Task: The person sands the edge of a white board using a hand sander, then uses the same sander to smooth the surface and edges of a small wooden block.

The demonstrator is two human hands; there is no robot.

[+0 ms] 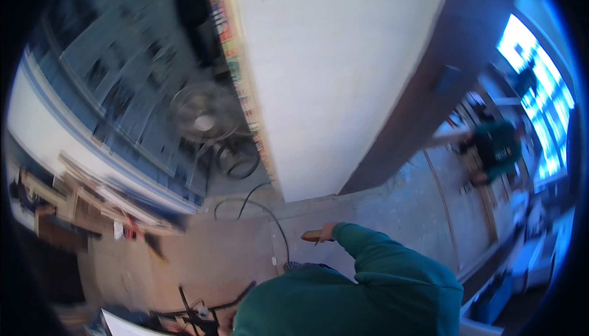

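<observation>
My right hand (328,232) reaches forward over the floor, its fingers closed round a small brown wooden-looking piece with a pointed end (311,236). Blur hides what kind of thing it is. A green sleeve covers that arm. At the lower edge only a sliver of my left hand (226,322) shows, beside a black metal frame (195,314); its fingers are hidden. Ahead of my right hand stands a tall white panel (337,78) with a dark brown face along its right side.
A standing fan (205,115) is left of the panel. A black cable (279,228) runs across the floor (233,244). Stacked boards (101,201) lie at the left. At the right, another person in green (494,149) bends near a bright window (540,96).
</observation>
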